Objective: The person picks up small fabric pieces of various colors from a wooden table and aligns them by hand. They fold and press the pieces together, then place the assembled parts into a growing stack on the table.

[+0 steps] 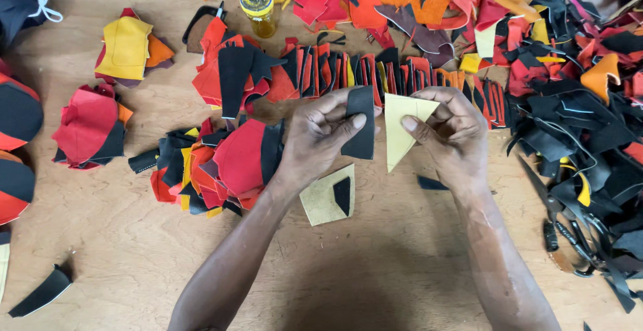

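A flat black leather piece (360, 123), roughly rectangular, is pinched between thumb and fingers of the left hand (316, 137). A pale yellow triangular piece (402, 127), matte like suede, is gripped by the right hand (454, 133). Both are held just beside each other above the wooden table (375, 264).

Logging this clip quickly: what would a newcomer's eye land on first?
At centre, the left hand pinches a black leather piece beside a pale yellow triangular leather piece held by the right hand. Behind them, a big heap of red, black and orange leather scraps spreads along the wooden table to the right edge.
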